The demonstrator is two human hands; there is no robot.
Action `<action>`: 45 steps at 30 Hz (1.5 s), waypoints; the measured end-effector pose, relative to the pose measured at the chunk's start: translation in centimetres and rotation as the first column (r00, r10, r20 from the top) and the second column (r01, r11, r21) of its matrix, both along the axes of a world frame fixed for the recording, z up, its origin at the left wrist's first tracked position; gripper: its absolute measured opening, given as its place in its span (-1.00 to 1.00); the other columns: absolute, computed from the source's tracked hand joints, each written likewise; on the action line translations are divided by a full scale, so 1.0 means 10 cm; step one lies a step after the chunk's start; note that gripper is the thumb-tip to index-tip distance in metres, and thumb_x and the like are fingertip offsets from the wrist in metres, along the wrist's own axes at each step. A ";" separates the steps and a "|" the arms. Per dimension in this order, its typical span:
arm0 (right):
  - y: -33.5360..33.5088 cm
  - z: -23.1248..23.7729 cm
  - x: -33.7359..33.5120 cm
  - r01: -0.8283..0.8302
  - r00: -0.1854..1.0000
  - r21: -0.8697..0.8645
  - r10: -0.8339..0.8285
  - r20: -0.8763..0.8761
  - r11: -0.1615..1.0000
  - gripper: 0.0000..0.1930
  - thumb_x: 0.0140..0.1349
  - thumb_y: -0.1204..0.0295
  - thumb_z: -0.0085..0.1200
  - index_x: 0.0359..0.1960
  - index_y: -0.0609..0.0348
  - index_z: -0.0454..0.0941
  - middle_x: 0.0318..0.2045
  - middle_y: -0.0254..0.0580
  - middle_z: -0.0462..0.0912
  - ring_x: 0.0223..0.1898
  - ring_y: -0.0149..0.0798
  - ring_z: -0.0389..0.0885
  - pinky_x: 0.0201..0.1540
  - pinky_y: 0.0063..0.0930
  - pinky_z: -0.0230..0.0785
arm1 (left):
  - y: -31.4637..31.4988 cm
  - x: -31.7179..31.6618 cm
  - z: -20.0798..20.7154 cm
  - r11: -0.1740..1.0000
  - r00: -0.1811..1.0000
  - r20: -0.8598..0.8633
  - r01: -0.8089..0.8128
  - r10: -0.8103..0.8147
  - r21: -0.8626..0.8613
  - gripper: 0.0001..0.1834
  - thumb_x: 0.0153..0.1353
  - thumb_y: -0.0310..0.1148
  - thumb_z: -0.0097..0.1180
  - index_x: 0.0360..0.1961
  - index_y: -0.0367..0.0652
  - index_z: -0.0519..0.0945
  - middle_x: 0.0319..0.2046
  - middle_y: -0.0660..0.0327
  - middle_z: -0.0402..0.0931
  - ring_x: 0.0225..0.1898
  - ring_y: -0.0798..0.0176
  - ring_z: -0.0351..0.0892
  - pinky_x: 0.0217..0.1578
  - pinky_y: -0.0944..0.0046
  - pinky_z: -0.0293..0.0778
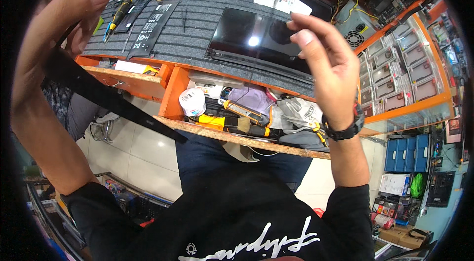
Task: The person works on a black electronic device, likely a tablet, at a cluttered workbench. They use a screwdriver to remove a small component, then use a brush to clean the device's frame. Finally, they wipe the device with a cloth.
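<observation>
High at the left, my left hand (pixel 74 12) pinches a thin black plastic frame, which looks like a screen bezel (pixel 116 98). Its wider strip slants down across the front of the drawers, and a narrow strip rises past my thumb. My right hand (pixel 326 58) hovers over the right part of a glossy black screen panel (pixel 247 39) lying on the ridged grey mat (pixel 192 19). Its thumb and index finger are bent and apart, with nothing plainly between them. A fine dark line crosses in front of the panel; what it is, I cannot tell.
A battery pack (pixel 154 29) and a yellow-black screwdriver (pixel 118 17) lie left on the mat. Below, an open orange drawer (pixel 247 138) holds a brush, a cutter, gloves and a white roll. A glass display case (pixel 400 63) stands at the right.
</observation>
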State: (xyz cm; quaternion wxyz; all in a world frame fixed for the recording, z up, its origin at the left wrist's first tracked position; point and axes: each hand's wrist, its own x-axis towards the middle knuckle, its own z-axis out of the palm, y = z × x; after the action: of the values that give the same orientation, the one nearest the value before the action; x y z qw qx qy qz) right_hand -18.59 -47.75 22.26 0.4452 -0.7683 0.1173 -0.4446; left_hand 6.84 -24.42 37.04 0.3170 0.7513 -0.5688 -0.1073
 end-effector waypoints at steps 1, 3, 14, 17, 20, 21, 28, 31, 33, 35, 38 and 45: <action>0.03 -0.06 0.05 0.011 1.000 -0.044 -0.012 -0.004 0.999 -0.67 0.37 0.45 0.26 0.14 0.25 0.66 -0.03 -0.15 0.71 -0.07 -0.44 0.67 -0.06 -0.56 0.50 | 0.02 0.00 0.01 1.000 1.000 0.004 0.005 -0.005 -0.001 -0.66 0.35 -0.10 0.21 -0.15 -0.19 0.58 -0.52 0.45 0.46 -0.64 0.66 0.28 -0.63 0.58 0.12; 0.09 -0.17 0.17 0.056 0.997 -0.181 -0.064 -0.037 0.982 -0.52 0.23 0.39 0.40 0.18 0.21 0.63 -0.03 -0.09 0.73 -0.10 -0.34 0.70 -0.08 -0.49 0.52 | 0.06 0.00 0.01 1.000 1.000 0.014 0.009 -0.008 -0.006 -0.66 0.36 -0.10 0.21 -0.14 -0.19 0.58 -0.52 0.45 0.45 -0.64 0.66 0.28 -0.62 0.58 0.12; 0.40 -0.25 0.49 0.145 0.988 -0.139 -0.136 0.078 0.980 -0.61 0.30 0.60 0.31 0.16 0.33 0.63 -0.10 -0.07 0.80 -0.09 -0.35 0.78 0.04 -0.49 0.61 | 0.41 0.14 0.14 0.991 0.999 -0.027 -0.044 0.041 -0.128 -0.63 0.37 -0.07 0.19 -0.11 -0.20 0.58 -0.55 0.47 0.43 -0.63 0.67 0.29 -0.61 0.59 0.12; 0.44 -0.13 0.51 0.165 0.984 -0.205 -0.148 0.096 0.965 -0.68 0.32 0.61 0.29 0.10 0.34 0.68 -0.15 -0.11 0.82 -0.14 -0.39 0.79 0.00 -0.52 0.61 | 0.55 0.19 0.13 0.978 0.994 -0.078 -0.087 0.073 -0.189 -0.62 0.38 -0.06 0.19 -0.10 -0.21 0.58 -0.55 0.47 0.42 -0.62 0.67 0.29 -0.61 0.60 0.12; 0.46 0.07 0.47 0.183 0.981 -0.307 -0.155 0.113 0.934 -0.70 0.31 0.64 0.27 0.08 0.36 0.69 -0.18 -0.12 0.83 -0.16 -0.39 0.80 -0.04 -0.53 0.62 | 0.74 0.23 -0.01 0.935 0.987 -0.127 -0.131 0.093 -0.331 -0.62 0.36 -0.11 0.23 -0.10 -0.25 0.61 -0.61 0.46 0.40 -0.69 0.64 0.29 -0.67 0.59 0.12; 0.45 0.16 0.44 0.193 0.980 -0.376 -0.160 0.118 0.906 -0.70 0.30 0.64 0.28 0.07 0.35 0.70 -0.19 -0.11 0.83 -0.16 -0.39 0.81 -0.05 -0.54 0.62 | 0.79 0.25 -0.06 0.927 0.989 -0.111 -0.130 0.096 -0.352 -0.64 0.34 -0.13 0.24 -0.12 -0.25 0.61 -0.60 0.43 0.43 -0.68 0.63 0.33 -0.66 0.59 0.16; 0.47 0.89 0.29 0.162 0.979 -0.766 -0.197 0.046 0.622 -0.71 0.27 0.58 0.32 0.04 0.22 0.73 -0.21 -0.07 0.82 -0.25 -0.29 0.82 -0.17 -0.50 0.60 | 1.04 0.09 -0.49 0.942 0.937 -0.326 -0.213 0.123 -0.258 -0.55 0.27 -0.28 0.29 0.07 -0.37 0.57 -0.36 0.26 0.58 -0.47 0.49 0.56 -0.46 0.51 0.44; 0.54 1.11 0.25 0.057 0.980 -0.846 -0.193 -0.055 0.530 -0.73 0.27 0.56 0.31 0.02 0.19 0.73 -0.25 -0.06 0.80 -0.29 -0.19 0.80 -0.23 -0.46 0.59 | 1.10 -0.05 -0.52 0.943 0.976 -0.127 -0.204 0.176 -0.261 -0.31 0.16 -0.22 0.39 0.26 -0.39 0.52 -0.10 0.15 0.63 0.01 0.28 0.65 0.01 0.31 0.53; 0.62 1.20 0.24 -0.026 0.973 -0.871 -0.188 -0.135 0.491 -0.72 0.25 0.56 0.30 0.00 0.16 0.72 -0.29 -0.06 0.78 -0.32 -0.09 0.78 -0.29 -0.40 0.56 | 1.07 -0.12 -0.50 0.856 0.981 0.105 -0.086 0.161 -0.509 -0.31 0.02 -0.29 0.46 0.20 -0.33 0.59 -0.05 0.12 0.65 0.01 0.21 0.66 0.06 0.25 0.55; 0.70 1.26 0.23 -0.091 0.966 -0.870 -0.171 -0.196 0.485 -0.71 0.22 0.57 0.30 0.00 0.16 0.72 -0.30 -0.06 0.78 -0.31 -0.08 0.78 -0.28 -0.38 0.57 | 1.00 -0.17 -0.44 0.804 0.918 0.363 0.092 0.161 -0.588 -0.29 -0.01 -0.25 0.49 0.20 -0.29 0.62 0.05 0.01 0.63 0.14 0.09 0.61 0.19 0.13 0.47; 0.78 1.30 0.22 -0.145 0.959 -0.887 -0.160 -0.236 0.438 -0.69 0.18 0.60 0.30 0.00 0.18 0.72 -0.31 -0.05 0.77 -0.31 -0.06 0.78 -0.27 -0.34 0.58 | 0.80 -0.27 -0.44 0.874 0.794 0.591 0.182 0.139 -0.451 -0.32 -0.01 -0.25 0.52 0.17 -0.27 0.66 0.14 -0.05 0.61 0.25 -0.04 0.56 0.30 0.02 0.40; 0.77 1.27 0.18 -0.177 0.961 -0.819 -0.083 -0.262 0.546 -0.73 0.18 0.62 0.31 -0.07 0.21 0.74 -0.31 -0.06 0.78 -0.31 -0.13 0.80 -0.27 -0.41 0.58 | 0.45 -0.25 -0.69 0.828 0.853 0.515 0.230 0.082 -0.512 -0.62 0.05 -0.47 0.50 -0.05 -0.22 0.75 -0.25 0.09 0.73 -0.25 0.09 0.72 -0.22 0.20 0.59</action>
State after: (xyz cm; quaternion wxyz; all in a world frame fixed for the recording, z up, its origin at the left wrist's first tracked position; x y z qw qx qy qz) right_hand -16.76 -40.00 35.00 0.0170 -0.9429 -0.0698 -0.3252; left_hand 4.33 -19.91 30.16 0.3525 0.6030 -0.6684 0.2555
